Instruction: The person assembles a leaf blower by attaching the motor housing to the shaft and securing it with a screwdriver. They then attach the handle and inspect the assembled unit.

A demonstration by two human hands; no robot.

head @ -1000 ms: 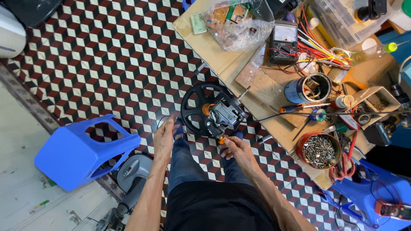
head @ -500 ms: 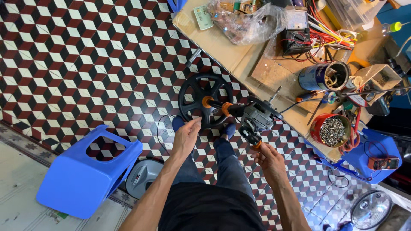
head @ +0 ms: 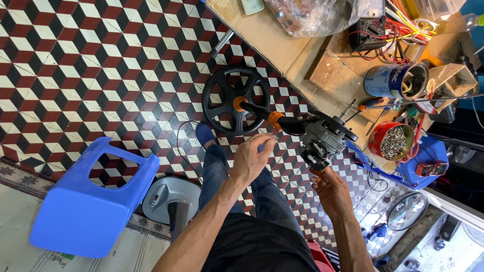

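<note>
A cluttered wooden workbench (head: 297,48) is seen above a chequered tile floor (head: 101,65). The motor assembly (head: 322,136) is gripped from below by the right hand (head: 330,189); the left hand (head: 252,158), loosely curled, has been raised off the leg.

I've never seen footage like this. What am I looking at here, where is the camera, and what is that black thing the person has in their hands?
There is no machine: a person works with bare hands, and the camera sits on their head, looking down past their legs at a patterned tile floor. The right hand grips from below a grey fan motor on a black stem with orange collars, ending in a round black grille piece. The left hand hovers open beside the stem, and whether it touches is unclear. On the wooden workbench lie a red bowl of screws, a blue tin and tangled wires. A blue plastic stool stands at the left.
</note>
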